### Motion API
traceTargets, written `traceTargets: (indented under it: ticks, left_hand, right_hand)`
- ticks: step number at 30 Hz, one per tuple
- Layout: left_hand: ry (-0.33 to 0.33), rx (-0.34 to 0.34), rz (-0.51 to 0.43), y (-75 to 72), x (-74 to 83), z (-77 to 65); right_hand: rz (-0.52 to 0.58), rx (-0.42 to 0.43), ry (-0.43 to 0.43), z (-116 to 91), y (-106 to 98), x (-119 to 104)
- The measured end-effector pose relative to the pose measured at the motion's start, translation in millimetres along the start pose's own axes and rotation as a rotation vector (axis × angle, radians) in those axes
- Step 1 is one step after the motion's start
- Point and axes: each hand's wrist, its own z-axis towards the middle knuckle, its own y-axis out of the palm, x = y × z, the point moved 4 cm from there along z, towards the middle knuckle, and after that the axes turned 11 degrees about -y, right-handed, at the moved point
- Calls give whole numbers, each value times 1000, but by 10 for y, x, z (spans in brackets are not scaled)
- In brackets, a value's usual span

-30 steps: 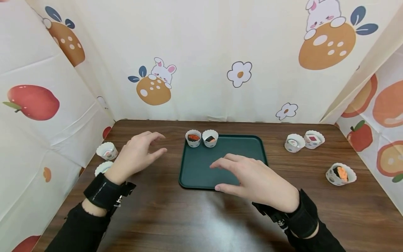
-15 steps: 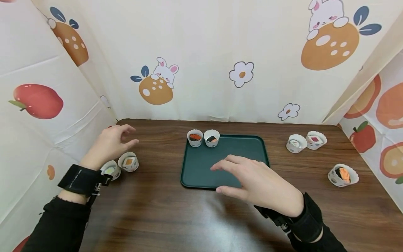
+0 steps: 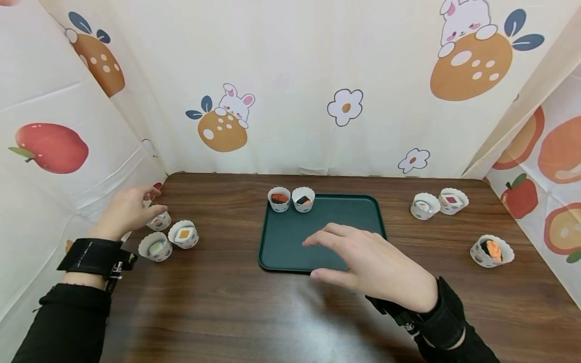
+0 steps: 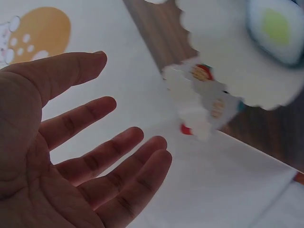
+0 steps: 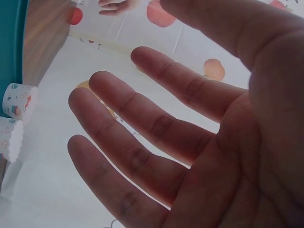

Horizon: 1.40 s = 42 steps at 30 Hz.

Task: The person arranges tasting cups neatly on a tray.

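My left hand [image 3: 122, 214] is at the table's left edge, thumb and fingers spread around the far side of a scalloped white paper cup [image 3: 161, 222], partly hidden by it. The left wrist view shows nothing between its fingers. Close by stand a paper cup with a green-centred sushi roll [image 3: 156, 248] and another with an orange-centred sushi roll [image 3: 183, 234]. Over the dark green tray [image 3: 286, 252] hovers my right hand [image 3: 369, 264], fingers extended and holding nothing. On the tray's far-left corner sit a cup with red-topped sushi [image 3: 279, 199] and a cup with dark-banded sushi [image 3: 303, 200].
At the back right, two paper cups [image 3: 424, 206] [image 3: 453, 201] with sushi rolls stand side by side. Nearer on the right is a cup with orange-topped sushi [image 3: 492, 251]. Printed curtains [image 3: 290, 65] enclose the brown wooden table [image 3: 254, 317].
My left hand has moved left and slightly down towards the table's left edge, uncovering the two nearer paper cups. My right hand has stayed almost still above the tray.
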Motion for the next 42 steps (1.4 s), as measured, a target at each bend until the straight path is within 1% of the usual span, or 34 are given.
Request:
traceTargets:
  ticks: [6, 12, 18, 22, 25, 29, 36, 42]
  left_hand:
    - [-45, -68, 29, 77, -177, 50]
    - [-57, -118, 44, 166, -290, 62]
    - [-51, -118, 56, 213, -318, 61]
    - [-29, -113, 61, 239, -351, 68]
    - [-26, -120, 68, 252, -348, 91]
    - [-35, -132, 73, 261, -325, 124]
    - [-70, -155, 59, 272, -307, 143]
    - [-68, -139, 45, 288, -305, 147]
  right_hand:
    - [22, -6, -2, -8, -2, 18]
    - [30, -18, 4, -6, 7, 32]
    - [33, -19, 8, 6, 35, 49]
    - [50, -18, 2, 26, 64, 62]
    - [61, -20, 17, 26, 67, 82]
    - [68, -26, 34, 19, 64, 108]
    - [82, -42, 35, 32, 73, 133]
    - [88, -49, 41, 38, 83, 143]
